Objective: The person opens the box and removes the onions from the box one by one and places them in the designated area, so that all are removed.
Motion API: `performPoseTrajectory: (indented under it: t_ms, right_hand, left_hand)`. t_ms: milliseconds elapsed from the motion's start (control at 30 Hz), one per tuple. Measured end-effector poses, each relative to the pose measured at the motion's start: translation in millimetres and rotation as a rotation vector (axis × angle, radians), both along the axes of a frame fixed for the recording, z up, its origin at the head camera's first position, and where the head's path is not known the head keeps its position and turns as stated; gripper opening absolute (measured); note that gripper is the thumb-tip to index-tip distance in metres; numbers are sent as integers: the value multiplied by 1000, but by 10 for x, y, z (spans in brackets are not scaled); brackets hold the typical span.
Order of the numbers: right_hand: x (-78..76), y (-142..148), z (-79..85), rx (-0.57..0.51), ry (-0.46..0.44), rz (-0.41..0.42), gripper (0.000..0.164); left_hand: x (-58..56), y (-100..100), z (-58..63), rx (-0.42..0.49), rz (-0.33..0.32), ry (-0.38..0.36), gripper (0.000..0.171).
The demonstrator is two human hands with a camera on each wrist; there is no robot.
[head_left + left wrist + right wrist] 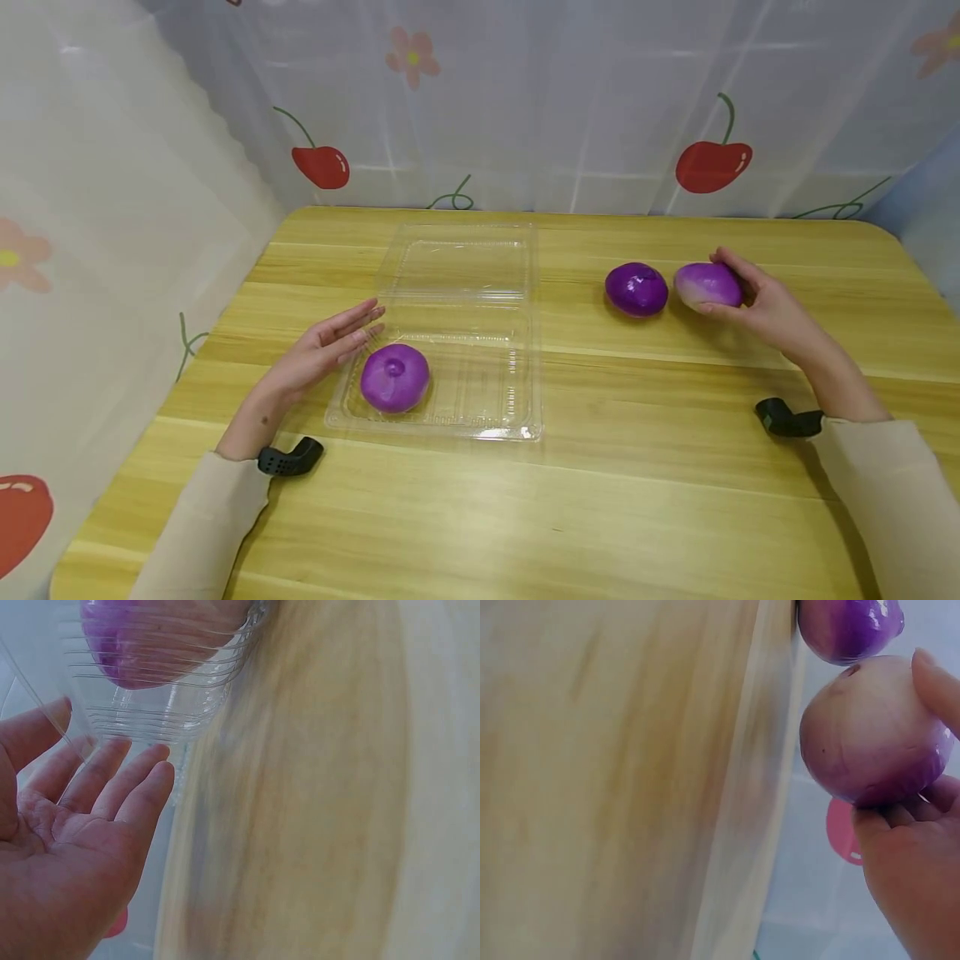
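My right hand (772, 312) grips a purple onion with a pale underside (705, 286), thumb on the near side and fingers behind it. In the right wrist view the same onion (874, 735) fills the grasp. A darker, shiny purple onion (636, 290) rests on the table just left of it. On the left, a clear plastic clamshell box (472, 383) lies with its lid folded back, and one purple onion (395, 379) sits in its base, near the left wall. My left hand (318, 350) has its fingers extended at the box's left edge, holding nothing; its fingertips (154, 754) are close by the ridged wall.
The wooden table (600, 500) has rounded corners. Behind it and at the left hangs a pale curtain (525, 108) printed with cherries and flowers. A black wrist device (291, 457) sits at the left cuff, another black device (787, 418) at the right.
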State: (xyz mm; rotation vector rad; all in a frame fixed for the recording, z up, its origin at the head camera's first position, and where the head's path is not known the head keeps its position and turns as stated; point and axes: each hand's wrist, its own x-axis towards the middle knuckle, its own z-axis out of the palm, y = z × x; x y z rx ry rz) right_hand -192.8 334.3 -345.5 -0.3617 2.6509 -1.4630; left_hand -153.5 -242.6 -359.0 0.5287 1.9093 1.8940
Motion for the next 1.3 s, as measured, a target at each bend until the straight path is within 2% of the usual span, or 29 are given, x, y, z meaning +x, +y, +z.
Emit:
performPoseTrajectory:
  t_ms: [633, 933, 1300]
  right_hand:
    - [-75, 57, -49, 47, -82, 18, 84]
    - [-19, 44, -1, 15, -63, 44, 66]
    - [-32, 39, -43, 19, -75, 51, 63]
  left_hand:
    - [-2, 6, -10, -4, -3, -3, 53]
    - [8, 5, 2, 4, -2, -5, 53]
    - [4, -5, -4, -6, 3, -9, 52]
